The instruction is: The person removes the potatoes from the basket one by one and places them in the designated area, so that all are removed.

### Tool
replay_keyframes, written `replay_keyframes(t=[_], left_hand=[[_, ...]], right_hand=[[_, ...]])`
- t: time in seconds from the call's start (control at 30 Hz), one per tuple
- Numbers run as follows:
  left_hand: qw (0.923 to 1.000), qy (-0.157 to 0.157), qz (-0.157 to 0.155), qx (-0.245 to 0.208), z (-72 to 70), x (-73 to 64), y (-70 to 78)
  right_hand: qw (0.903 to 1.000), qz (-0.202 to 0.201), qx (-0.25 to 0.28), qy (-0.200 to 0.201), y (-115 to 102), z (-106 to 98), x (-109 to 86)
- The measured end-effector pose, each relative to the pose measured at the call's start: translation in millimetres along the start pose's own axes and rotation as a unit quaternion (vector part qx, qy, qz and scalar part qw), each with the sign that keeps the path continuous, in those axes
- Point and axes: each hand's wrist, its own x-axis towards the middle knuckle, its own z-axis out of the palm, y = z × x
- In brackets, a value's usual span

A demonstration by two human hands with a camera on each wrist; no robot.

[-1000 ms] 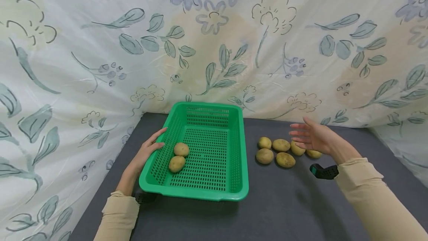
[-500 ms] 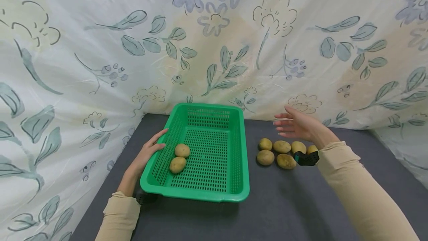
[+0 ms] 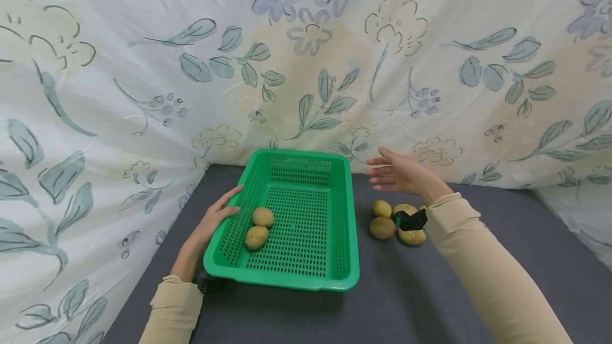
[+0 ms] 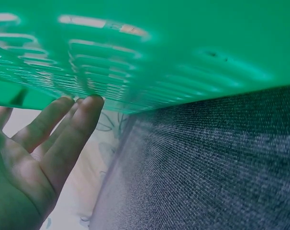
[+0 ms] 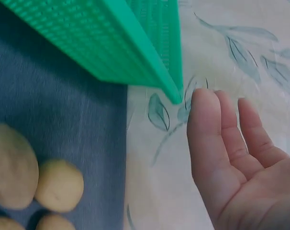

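Observation:
A green perforated plastic basket stands on the dark table, two potatoes at the left of its floor. At the basket's left side is my left hand; its fingers are extended, with tips against the outer wall in the left wrist view. To the right, several potatoes lie grouped on the table, partly covered by my right forearm and wrist camera. My right hand hovers behind and above them, fingers extended, holding nothing. In the right wrist view its palm shows bare, apart from the basket.
A floral cloth hangs behind the dark tabletop and along its left side. The basket's right wall separates its inside from the loose potatoes.
My right hand has moved left from over the right-hand potatoes towards the basket, staying extended. My left hand stays at the basket's left side. The potatoes have not moved.

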Motion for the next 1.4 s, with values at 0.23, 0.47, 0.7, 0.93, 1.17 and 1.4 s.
replay_keyframes(t=[0.23,0.47,0.7,0.93,1.17,1.4], left_hand=[[1.0,0.003,0.0,0.008,1.2,0.5,2.1],[1.0,0.006,-0.002,0.004,0.3,0.1,2.3],[1.0,0.002,-0.007,-0.005,0.5,-0.7,0.6],[1.0,0.002,-0.006,-0.007,0.2,-0.6,1.7],[0.9998,-0.002,-0.007,-0.017,-0.4,-0.2,0.8],[0.9998,-0.002,-0.007,-0.017,0.0,0.2,0.6]], right_hand=[[1.0,0.002,0.006,0.001,-4,23,14.4],[1.0,0.007,0.006,-0.004,-8,44,28.6],[0.9999,0.01,-0.009,-0.008,-10,65,41.4],[0.9998,0.011,-0.013,-0.014,-10,84,49.8],[0.9993,0.016,-0.021,-0.027,-13,99,54.3],[0.9987,0.023,-0.029,-0.034,-12,111,60.4]])
